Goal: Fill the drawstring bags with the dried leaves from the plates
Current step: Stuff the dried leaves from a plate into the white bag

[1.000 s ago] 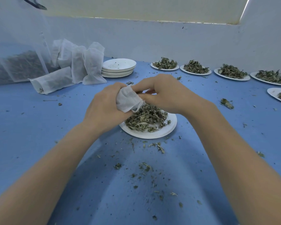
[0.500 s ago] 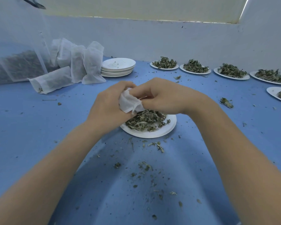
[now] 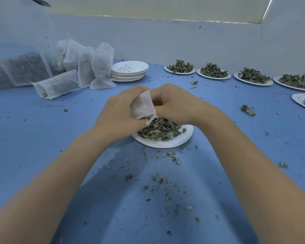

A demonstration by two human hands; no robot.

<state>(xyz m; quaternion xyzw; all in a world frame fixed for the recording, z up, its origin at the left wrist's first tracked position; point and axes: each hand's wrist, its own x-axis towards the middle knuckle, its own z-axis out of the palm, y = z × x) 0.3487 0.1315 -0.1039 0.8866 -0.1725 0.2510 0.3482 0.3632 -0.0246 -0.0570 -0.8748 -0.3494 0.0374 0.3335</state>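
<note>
Far left: large translucent mesh sack [image 3: 19,67] with dark dried leaves in its lower part. Just right of it, cluster of filled white non-woven drawstring bags [image 3: 88,67], most upright, one lying on its side [image 3: 57,86] with mouth toward near-left. Beside them, stack of empty white paper plates [image 3: 129,71] on the blue table surface [image 3: 42,138].

Centre: left hand [image 3: 116,115] grips a small white fabric drawstring bag [image 3: 143,106], fingers curled round its left side. Right hand [image 3: 176,104] pinches the bag's opposite edge, fingers curled. Bag is held between both hands, just above a white paper plate [image 3: 183,140] carrying a heap of dried green leaves [image 3: 158,129]. The drawstring end [image 3: 151,119] hangs down onto the heap. Loose leaf crumbs [image 3: 158,178] scattered on the near table.

Far right: row of white plates heaped with dried leaves [image 3: 213,72], along the wall.
</note>
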